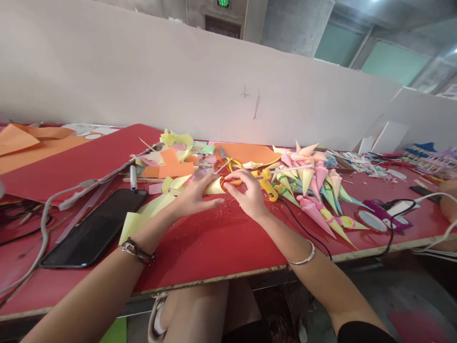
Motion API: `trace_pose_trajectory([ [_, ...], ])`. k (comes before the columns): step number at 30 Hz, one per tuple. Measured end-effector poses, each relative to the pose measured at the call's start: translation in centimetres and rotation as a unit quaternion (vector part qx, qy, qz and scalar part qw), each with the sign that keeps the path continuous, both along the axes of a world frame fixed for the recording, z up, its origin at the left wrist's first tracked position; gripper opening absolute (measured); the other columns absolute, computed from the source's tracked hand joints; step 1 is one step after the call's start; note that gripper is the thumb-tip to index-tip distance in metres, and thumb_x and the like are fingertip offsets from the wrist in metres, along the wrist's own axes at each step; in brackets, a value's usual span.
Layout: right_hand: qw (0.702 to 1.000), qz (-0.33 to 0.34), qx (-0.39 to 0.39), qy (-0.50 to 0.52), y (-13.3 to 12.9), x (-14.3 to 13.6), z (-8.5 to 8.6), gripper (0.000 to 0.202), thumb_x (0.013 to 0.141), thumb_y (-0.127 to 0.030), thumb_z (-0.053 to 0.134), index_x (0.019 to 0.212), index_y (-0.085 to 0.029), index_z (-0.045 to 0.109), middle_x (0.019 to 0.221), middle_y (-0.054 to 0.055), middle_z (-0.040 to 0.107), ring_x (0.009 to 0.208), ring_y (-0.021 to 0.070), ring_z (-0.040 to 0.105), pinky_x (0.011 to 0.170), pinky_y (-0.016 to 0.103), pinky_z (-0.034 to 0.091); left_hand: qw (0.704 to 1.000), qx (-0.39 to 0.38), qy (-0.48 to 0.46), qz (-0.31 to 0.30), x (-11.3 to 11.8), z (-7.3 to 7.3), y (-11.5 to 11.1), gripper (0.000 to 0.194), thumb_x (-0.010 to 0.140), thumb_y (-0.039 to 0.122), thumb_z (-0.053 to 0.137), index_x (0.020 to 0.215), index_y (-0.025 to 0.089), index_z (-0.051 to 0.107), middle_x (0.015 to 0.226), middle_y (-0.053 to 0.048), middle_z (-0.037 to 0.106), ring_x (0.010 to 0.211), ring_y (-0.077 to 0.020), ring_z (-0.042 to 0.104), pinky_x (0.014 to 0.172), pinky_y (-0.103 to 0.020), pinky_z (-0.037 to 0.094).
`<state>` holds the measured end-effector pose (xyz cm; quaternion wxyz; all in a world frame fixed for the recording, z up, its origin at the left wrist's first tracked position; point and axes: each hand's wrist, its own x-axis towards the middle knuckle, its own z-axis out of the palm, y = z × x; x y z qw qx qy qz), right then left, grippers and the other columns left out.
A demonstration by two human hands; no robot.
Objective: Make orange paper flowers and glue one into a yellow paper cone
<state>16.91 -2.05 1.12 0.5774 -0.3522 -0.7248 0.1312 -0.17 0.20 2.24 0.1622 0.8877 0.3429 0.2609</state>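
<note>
Over the middle of the red table, my left hand (194, 196) is closed around a small roll of pale yellow paper (214, 186), its thumb sticking out below. A strip of orange paper (230, 182) lies at the roll's right end, and my right hand (249, 195) pinches it with thumb and forefinger. Just right of that hand rests a yellow glue gun (266, 185). Behind my fingers are orange-handled scissors (222, 164) and yellow-handled scissors (233, 164), partly hidden. Part of the roll is covered by my left fingers.
Several pastel paper cones (319, 183) are heaped at right. Orange and yellow paper scraps (171, 164) pile up behind my left hand. A black phone (96, 228) lies at left beside a white cable (44, 214). A purple box (396, 216) sits far right, near another person's arm (448, 200).
</note>
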Motion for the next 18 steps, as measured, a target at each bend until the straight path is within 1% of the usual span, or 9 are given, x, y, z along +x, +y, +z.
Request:
trace_pose_trajectory([
  [5, 1.0, -0.001, -0.018, 0.019, 0.06, -0.11, -0.11, 0.01, 0.078, -0.027, 0.055, 0.07, -0.021, 0.054, 0.072, 0.0, 0.057, 0.073, 0.0127, 0.055, 0.065, 0.027, 0.046, 1.0, 0.006, 0.012, 0.0, 0.04, -0.17, 0.17, 0.045, 0.073, 0.047, 0.055, 0.104, 0.016, 0.05, 0.076, -0.002, 0.058, 0.063, -0.0125, 0.051, 0.055, -0.021, 0.038],
  [8, 0.999, -0.009, -0.033, 0.025, 0.12, -0.18, -0.2, 0.01, 0.077, -0.026, 0.056, 0.069, -0.021, 0.052, 0.072, -0.001, 0.057, 0.072, 0.0126, 0.054, 0.06, 0.025, 0.045, 1.0, 0.019, 0.017, 0.002, 0.08, -0.35, 0.25, 0.042, 0.074, 0.046, 0.054, 0.102, 0.015, 0.051, 0.077, -0.003, 0.059, 0.063, -0.0127, 0.051, 0.056, -0.022, 0.038],
  [10, 0.999, -0.007, -0.039, 0.029, 0.12, -0.23, -0.24, 0.009, 0.076, -0.025, 0.056, 0.07, -0.021, 0.052, 0.073, -0.001, 0.057, 0.072, 0.0125, 0.054, 0.06, 0.025, 0.046, 0.999, 0.023, 0.02, 0.008, 0.1, -0.43, 0.27, 0.042, 0.074, 0.045, 0.055, 0.102, 0.015, 0.051, 0.078, -0.003, 0.059, 0.065, -0.013, 0.051, 0.056, -0.022, 0.038],
  [13, 0.999, -0.007, -0.036, 0.041, 0.1, -0.3, -0.3, 0.006, 0.075, -0.024, 0.057, 0.073, -0.021, 0.052, 0.075, 0.0, 0.057, 0.074, 0.0125, 0.055, 0.063, 0.025, 0.047, 0.999, 0.021, 0.025, 0.014, 0.12, -0.44, 0.25, 0.04, 0.074, 0.045, 0.055, 0.1, 0.015, 0.051, 0.074, -0.002, 0.057, 0.063, -0.0126, 0.05, 0.055, -0.022, 0.038],
  [18, 0.999, -0.026, -0.021, 0.04, 0.05, -0.39, -0.42, 0.005, 0.076, -0.023, 0.056, 0.074, -0.021, 0.052, 0.075, 0.0, 0.056, 0.075, 0.0128, 0.055, 0.065, 0.026, 0.047, 1.0, 0.003, 0.024, 0.001, 0.17, -0.38, 0.17, 0.04, 0.075, 0.045, 0.054, 0.102, 0.017, 0.049, 0.073, -0.001, 0.057, 0.059, -0.0114, 0.049, 0.052, -0.021, 0.036],
])
